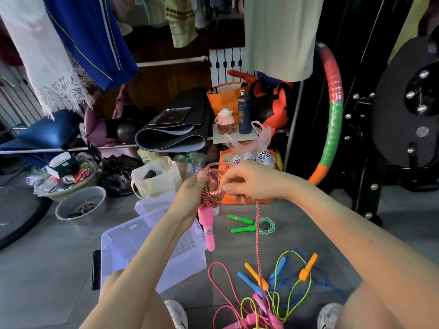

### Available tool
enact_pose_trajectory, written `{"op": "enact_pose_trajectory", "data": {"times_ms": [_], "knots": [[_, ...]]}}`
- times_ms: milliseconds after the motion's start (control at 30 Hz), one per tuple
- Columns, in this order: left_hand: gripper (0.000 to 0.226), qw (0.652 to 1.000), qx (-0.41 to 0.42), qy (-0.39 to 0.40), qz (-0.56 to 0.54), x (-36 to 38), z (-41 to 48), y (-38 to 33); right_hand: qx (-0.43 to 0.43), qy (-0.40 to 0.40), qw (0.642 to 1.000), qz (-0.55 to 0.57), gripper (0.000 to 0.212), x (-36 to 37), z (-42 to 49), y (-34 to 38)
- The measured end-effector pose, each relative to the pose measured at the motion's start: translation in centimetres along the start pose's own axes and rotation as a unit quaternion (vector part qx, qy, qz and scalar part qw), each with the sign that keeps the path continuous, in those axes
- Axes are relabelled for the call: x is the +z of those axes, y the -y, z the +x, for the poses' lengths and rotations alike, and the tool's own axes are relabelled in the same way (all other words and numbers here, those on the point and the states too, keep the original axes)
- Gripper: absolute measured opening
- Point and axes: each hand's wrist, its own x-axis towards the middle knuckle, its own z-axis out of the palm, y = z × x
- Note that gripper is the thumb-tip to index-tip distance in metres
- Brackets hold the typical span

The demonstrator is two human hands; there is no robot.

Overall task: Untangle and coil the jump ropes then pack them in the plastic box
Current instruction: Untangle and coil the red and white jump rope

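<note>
A cluttered storage room: a grey tiled floor (297,236), garments hanging along 12 o'clock, a black weight machine (408,103) at 3 o'clock with a striped hula hoop (332,115) leaning beside it. A rolled mat (171,136) lies just above centre.

At 7 o'clock on the floor stands one clear plastic box (123,252), open-topped, with its lid (152,205) lying just behind it. At 9 o'clock sit two basins: the pale basin (90,176) holds cans, cartons and wrappers, and the grey basin (80,203) holds a few dark items too small to name.

At 6 o'clock lies a tangled heap of ropes (273,302) with thin pink, yellow-green and blue cords; two orange handles (307,268) and two blue handles (247,281) show plainly, and pink handles lie at the bottom edge, their number unclear. At 5 o'clock, apart from the heap, lies one green jump rope (266,225), wound into a small ring, its two green handles side by side.

At centre, held in the air, is the red-and-white jump rope (211,188), braided and partly wound into a small bundle of loops. The left hand (192,193) has its grip closed on that bundle, and one pink handle (209,233) hangs below it. The right hand (251,184) has its grip pinched on the strand at the bundle's edge; from there the strand drops straight down into the heap.
</note>
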Motion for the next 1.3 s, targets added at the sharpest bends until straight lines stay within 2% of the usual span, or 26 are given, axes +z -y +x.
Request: {"op": "enact_pose_trajectory", "data": {"times_ms": [167, 233, 333, 400, 467, 533, 600, 733, 833, 933, 1033, 1133, 1167, 1233, 1300], "knots": [[0.039, 0.986, -0.04, -0.062, -0.151, -1.7, 1.2, -0.2, 0.061, -0.122, 0.981, -0.141, 0.022, 2.5, -2.2, -3.0], [0.041, 0.978, -0.045, -0.078, -0.189, -1.9, 1.2, -0.2, 0.084, -0.106, 0.971, -0.195, 0.027, 3.7, -2.9, -3.5], [0.04, 0.982, -0.028, -0.069, -0.175, -1.4, 0.6, 0.0, 0.071, -0.013, 0.968, -0.239, 0.028, 4.2, -2.9, -3.1], [0.044, 0.996, 0.002, -0.057, -0.066, -0.9, 0.2, 0.6, 0.043, 0.035, 0.979, -0.194, 0.027, 3.7, -2.8, -2.1], [0.052, 0.998, 0.037, -0.038, 0.038, -0.5, -0.4, 1.1, 0.014, 0.065, 0.993, -0.099, 0.025, 3.2, -2.4, -1.4], [0.052, 0.993, 0.056, -0.004, 0.102, -0.2, -0.8, 1.7, 0.003, 0.063, 0.998, -0.002, 0.024, 2.7, -1.8, -0.8], [0.047, 0.99, 0.053, 0.016, 0.129, 0.0, -1.0, 2.1, -0.005, 0.047, 0.998, 0.05, 0.023, 2.0, -1.3, -0.7], [0.041, 0.996, -0.013, 0.087, 0.029, 0.5, -1.7, 1.8, 0.01, -0.005, 0.996, 0.089, 0.017, 0.8, -0.5, -1.3], [0.037, 0.987, -0.055, 0.142, -0.044, 0.9, -2.3, 1.0, 0.019, -0.038, 0.996, 0.074, 0.011, -0.2, -0.3, -2.0], [0.033, 0.973, -0.109, 0.17, -0.113, 0.7, -2.6, 0.9, 0.014, -0.098, 0.995, 0.035, 0.009, -0.8, -0.1, -3.1], [0.033, 0.962, -0.142, 0.195, -0.125, 0.5, -2.8, 0.9, -0.011, -0.168, 0.986, -0.006, 0.011, -1.1, -0.1, -4.4], [0.034, 0.951, -0.16, 0.202, -0.17, 0.5, -2.8, 0.7, 0.003, -0.212, 0.976, 0.037, 0.009, -0.3, 0.0, -5.7], [0.033, 0.949, -0.159, 0.204, -0.181, 0.4, -2.8, 0.6, 0.016, -0.204, 0.974, 0.095, 0.01, 0.3, -0.1, -5.9], [0.03, 0.947, -0.149, 0.206, -0.195, 0.4, -2.5, 0.5, 0.041, -0.136, 0.963, 0.231, 0.026, 1.8, -0.4, -6.3], [0.027, 0.947, -0.143, 0.204, -0.2, 0.4, -2.2, 0.5, 0.045, -0.076, 0.953, 0.29, 0.044, 3.0, -0.6, -6.6]]}}
